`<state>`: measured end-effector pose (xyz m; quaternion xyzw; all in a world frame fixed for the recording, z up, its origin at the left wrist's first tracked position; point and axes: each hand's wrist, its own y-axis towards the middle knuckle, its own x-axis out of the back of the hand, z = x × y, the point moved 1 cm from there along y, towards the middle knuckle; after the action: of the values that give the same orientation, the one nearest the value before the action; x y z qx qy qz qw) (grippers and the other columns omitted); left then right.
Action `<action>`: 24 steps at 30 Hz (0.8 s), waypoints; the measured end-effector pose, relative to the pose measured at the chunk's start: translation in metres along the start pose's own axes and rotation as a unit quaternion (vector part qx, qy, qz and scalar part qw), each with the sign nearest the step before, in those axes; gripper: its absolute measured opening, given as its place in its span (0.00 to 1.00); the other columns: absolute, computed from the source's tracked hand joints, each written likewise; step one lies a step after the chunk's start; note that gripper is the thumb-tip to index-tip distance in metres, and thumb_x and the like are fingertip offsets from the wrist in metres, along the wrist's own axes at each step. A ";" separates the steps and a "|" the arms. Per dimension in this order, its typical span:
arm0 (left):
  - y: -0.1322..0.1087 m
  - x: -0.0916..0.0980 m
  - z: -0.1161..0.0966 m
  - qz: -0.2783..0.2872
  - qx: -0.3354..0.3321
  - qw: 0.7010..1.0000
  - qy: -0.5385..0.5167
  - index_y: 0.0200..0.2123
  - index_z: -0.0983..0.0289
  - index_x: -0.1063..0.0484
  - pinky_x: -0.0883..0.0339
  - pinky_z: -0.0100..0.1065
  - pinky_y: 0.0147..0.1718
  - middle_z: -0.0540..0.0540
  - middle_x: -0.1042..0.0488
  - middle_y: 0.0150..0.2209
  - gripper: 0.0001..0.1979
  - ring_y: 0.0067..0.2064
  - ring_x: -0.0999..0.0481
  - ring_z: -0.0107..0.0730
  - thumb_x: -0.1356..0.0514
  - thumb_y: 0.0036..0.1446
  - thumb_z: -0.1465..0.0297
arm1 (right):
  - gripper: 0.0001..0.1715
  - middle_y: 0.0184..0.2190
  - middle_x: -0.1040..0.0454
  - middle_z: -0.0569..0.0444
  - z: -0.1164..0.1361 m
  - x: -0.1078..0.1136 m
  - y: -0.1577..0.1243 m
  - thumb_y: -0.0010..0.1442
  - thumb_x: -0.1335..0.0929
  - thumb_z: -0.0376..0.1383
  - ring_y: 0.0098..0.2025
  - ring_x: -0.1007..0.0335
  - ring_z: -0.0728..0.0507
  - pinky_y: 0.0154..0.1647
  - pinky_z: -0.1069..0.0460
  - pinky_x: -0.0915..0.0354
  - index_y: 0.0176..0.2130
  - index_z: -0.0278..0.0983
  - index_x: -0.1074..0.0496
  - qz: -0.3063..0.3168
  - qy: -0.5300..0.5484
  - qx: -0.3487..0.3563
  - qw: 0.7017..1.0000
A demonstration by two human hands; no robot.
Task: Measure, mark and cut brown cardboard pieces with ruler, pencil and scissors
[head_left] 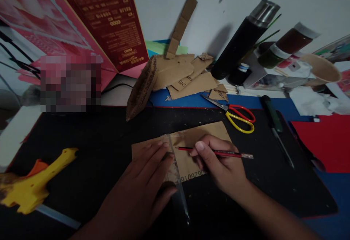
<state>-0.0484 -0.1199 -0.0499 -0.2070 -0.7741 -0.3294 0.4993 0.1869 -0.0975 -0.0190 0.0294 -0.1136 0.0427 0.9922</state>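
A flat piece of brown cardboard with printed digits along its near edge lies on the black mat. Across it runs a clear ruler, its near end sticking out past the cardboard. My left hand lies flat over the ruler and the left part of the cardboard, fingers stretched out. In my right hand is a red and black pencil, pinched between thumb and fingers. Its tip points left, close to the ruler's edge; whether it touches the cardboard I cannot tell.
Scissors with red and yellow handles lie behind the cardboard. A utility knife is at the right, a yellow glue gun at the left. Cardboard scraps, a black thermos and a tall red box stand at the back.
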 end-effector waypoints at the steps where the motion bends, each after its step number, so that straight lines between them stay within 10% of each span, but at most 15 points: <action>1: 0.000 0.000 0.000 0.000 0.000 1.000 0.002 0.68 0.67 0.31 0.28 0.51 0.65 0.65 0.28 0.70 0.23 0.73 0.33 0.52 0.46 0.77 0.63 | 0.24 0.19 0.30 0.59 -0.001 0.000 -0.001 0.78 0.32 0.46 0.20 0.35 0.50 0.22 0.54 0.39 0.33 0.38 0.21 -0.020 0.016 -0.006 1.000; 24: -0.001 0.016 -0.003 -0.005 -0.005 0.997 0.080 0.60 0.65 0.24 0.28 0.51 0.60 0.65 0.20 0.63 0.19 0.63 0.21 0.52 0.48 0.77 0.63 | 0.28 0.17 0.32 0.60 -0.007 -0.007 -0.003 0.75 0.30 0.54 0.19 0.39 0.50 0.20 0.54 0.44 0.32 0.37 0.21 -0.040 0.075 -0.046 0.995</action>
<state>-0.0539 -0.1225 -0.0346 -0.1785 -0.7310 -0.3513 0.5571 0.1816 -0.1001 -0.0279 -0.0150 -0.0392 0.0000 0.9991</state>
